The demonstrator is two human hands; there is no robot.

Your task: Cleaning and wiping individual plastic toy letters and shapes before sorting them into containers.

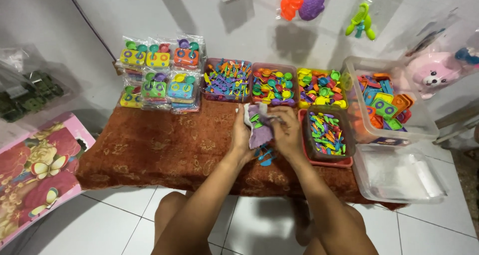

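Observation:
My left hand (pixel 241 133) and my right hand (pixel 288 133) meet over a low table covered with a rust-brown cloth (pixel 164 145). Together they hold a small clear plastic bag (pixel 259 125) with a purple toy piece and a green piece inside. The left hand grips the bag's left side, and the right hand's fingers pinch its upper right edge. Blue toy utensils (pixel 265 155) lie on the cloth just below the bag.
Behind the hands stand trays of colourful toy utensils (pixel 227 79), cups (pixel 274 83) and bowls (pixel 319 88). Packed toy sets (pixel 162 73) are stacked at back left. A clear bin of toy stoves (pixel 384 103), another utensil tray (pixel 327 132) and an empty tub (pixel 399 177) sit right.

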